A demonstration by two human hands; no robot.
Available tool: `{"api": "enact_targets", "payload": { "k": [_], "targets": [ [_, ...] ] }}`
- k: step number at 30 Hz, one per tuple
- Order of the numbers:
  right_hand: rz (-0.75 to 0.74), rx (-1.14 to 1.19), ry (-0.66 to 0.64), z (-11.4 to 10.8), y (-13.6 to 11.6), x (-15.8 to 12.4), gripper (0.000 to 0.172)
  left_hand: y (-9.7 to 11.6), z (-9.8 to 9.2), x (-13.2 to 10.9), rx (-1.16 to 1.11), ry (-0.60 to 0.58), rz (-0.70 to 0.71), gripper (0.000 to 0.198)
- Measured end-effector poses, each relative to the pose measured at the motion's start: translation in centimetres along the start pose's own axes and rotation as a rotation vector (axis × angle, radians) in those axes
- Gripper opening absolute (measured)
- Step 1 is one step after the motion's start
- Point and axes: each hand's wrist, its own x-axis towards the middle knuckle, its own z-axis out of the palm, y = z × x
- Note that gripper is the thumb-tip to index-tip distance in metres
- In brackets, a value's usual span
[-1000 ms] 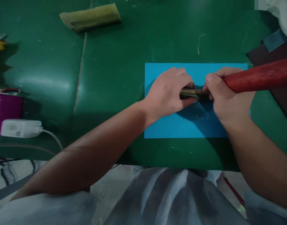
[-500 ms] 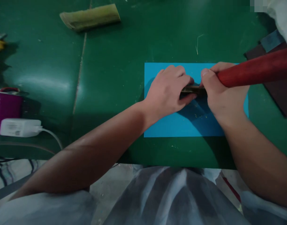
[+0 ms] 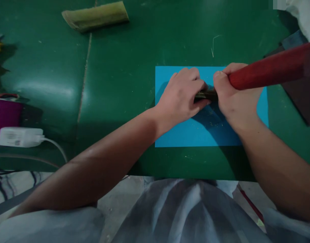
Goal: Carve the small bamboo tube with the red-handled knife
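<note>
My left hand (image 3: 181, 94) is closed round a narrow brownish piece of bamboo (image 3: 205, 94), pressing it down over a bright blue sheet (image 3: 175, 137). Just to its right, my right hand (image 3: 239, 103) grips a tool with a thick red handle (image 3: 268, 70), thumb laid forward along it. The handle sticks out to the right past the hand. The tool's working end is hidden by my fingers, close against the bamboo. Small pale shavings lie on the sheet below the hands.
A split bamboo length (image 3: 96, 17) lies at the back left of the green table (image 3: 124, 67). On the left sit a purple box (image 3: 6, 114) and a white charger (image 3: 20, 136) with its cable. Dark flat pieces (image 3: 302, 98) are at the right, behind the handle.
My right hand and the red-handled tool have shifted slightly left, nearer my left hand. The left hand keeps its hold on the bamboo. The whole view has moved a little.
</note>
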Motion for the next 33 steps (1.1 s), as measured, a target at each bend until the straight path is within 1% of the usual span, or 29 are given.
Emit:
{"api": "enact_targets", "payload": {
  "k": [3, 5, 7, 9, 15, 20, 25, 29, 33],
  "targets": [
    [0.038, 0.037, 0.015, -0.1, -0.1, 0.2, 0.028, -0.3, -0.1, 0.0, -0.016, 0.004, 0.018, 0.019],
    [0.050, 0.077, -0.022, -0.2, -0.2, 0.3, 0.034, -0.4, -0.3, 0.1, -0.014, -0.004, 0.017, 0.019],
    [0.010, 0.123, 0.044, -0.3, -0.3, 0.5, 0.034, -0.5, -0.4, 0.1, -0.001, -0.017, 0.011, 0.019],
    [-0.006, 0.165, 0.057, -0.3, -0.5, 0.5, 0.033, -0.6, -0.4, 0.1, 0.008, -0.023, 0.012, 0.019],
    [0.048, 0.142, 0.006, -0.8, -1.0, 0.0, 0.035, 0.1, -0.1, 0.0, 0.026, 0.021, -0.020, 0.013],
    [0.062, 0.093, -0.064, -1.6, -0.9, -0.5, 0.038, 0.6, -0.3, -0.1, 0.035, 0.017, -0.019, 0.018],
    [0.045, 0.108, -0.054, -1.7, -0.9, -0.5, 0.035, 0.6, -0.3, -0.1, 0.038, 0.013, -0.004, 0.018],
    [0.048, 0.096, -0.064, -1.7, -0.9, -0.7, 0.036, 0.6, -0.3, -0.1, 0.034, 0.017, 0.015, 0.019],
    [0.046, 0.082, -0.070, -1.6, -0.8, -0.7, 0.035, 0.2, -0.3, 0.0, -0.029, 0.012, 0.022, 0.014]
  ]
}}
